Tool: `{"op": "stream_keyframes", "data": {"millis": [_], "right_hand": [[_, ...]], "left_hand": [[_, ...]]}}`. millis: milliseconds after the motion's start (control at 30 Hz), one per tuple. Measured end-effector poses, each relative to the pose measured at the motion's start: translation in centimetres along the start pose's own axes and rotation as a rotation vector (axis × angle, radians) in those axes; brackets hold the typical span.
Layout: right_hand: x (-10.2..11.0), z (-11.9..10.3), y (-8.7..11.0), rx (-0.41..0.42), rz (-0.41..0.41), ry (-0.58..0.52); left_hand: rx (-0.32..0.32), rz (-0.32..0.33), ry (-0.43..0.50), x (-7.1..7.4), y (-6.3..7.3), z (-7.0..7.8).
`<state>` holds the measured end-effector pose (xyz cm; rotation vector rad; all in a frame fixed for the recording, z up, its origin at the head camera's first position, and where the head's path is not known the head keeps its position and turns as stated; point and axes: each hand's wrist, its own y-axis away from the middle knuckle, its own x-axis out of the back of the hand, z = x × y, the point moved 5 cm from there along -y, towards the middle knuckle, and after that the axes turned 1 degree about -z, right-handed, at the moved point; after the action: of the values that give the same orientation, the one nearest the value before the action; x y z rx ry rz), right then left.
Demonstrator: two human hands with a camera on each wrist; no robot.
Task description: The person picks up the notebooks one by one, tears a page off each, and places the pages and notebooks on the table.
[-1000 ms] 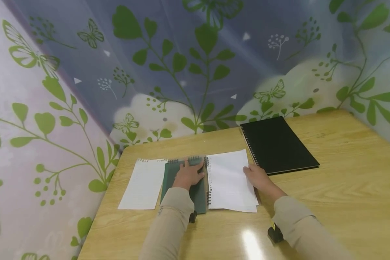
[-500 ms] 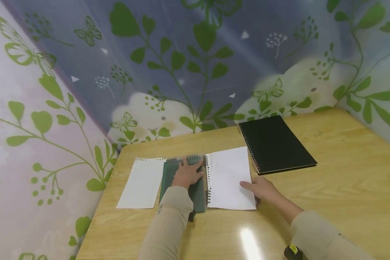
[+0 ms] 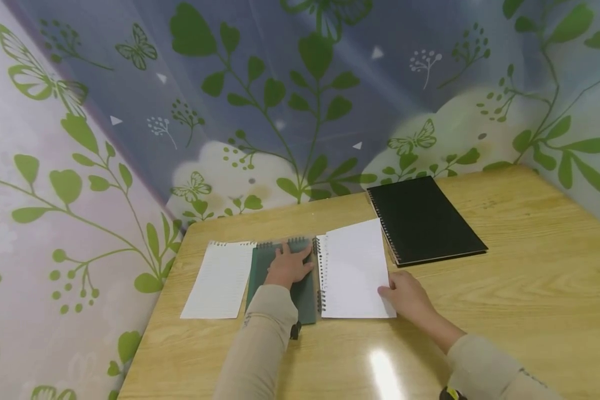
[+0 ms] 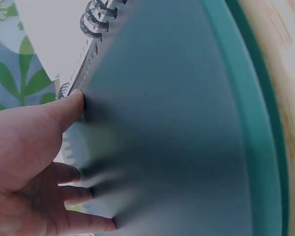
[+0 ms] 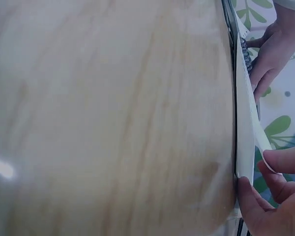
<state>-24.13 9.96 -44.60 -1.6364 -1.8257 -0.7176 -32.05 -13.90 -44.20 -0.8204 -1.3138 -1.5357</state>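
An open spiral notebook lies on the table in the head view, its dark green cover [image 3: 305, 308] to the left of the black coil [image 4: 96, 19] and its white pages to the right. My left hand [image 3: 288, 268] rests on the cover, fingers spread, the thumb near the coil in the left wrist view. Thumb and fingers of my right hand [image 3: 410, 294] pinch the right edge of the top white sheet [image 3: 357, 266]. That sheet's punched left edge stands a little right of the coil at the top. Under my right hand, the right wrist view shows the sheet's edge [image 5: 261, 140] bent up.
A loose lined sheet [image 3: 217, 280] with a ragged top edge lies left of the notebook. At the back right lies a large black spiral sketchbook [image 3: 425, 222], close to the pages. A patterned wall [image 3: 260, 183] borders the wooden table [image 3: 530, 278].
My right hand has slid down the sheet's edge towards me, then slightly right. The top sheet has shifted, its upper left edge moving off the coil. My left hand stays on the cover.
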Motion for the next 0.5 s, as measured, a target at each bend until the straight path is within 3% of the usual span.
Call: {"op": "stream_keyframes", "data": {"millis": [500], "right_hand": [[0.04,0.05,0.15,0.03,-0.001,0.006]], "left_hand": [[-0.005,-0.017,-0.008,0.15,0.2,0.08]]}}
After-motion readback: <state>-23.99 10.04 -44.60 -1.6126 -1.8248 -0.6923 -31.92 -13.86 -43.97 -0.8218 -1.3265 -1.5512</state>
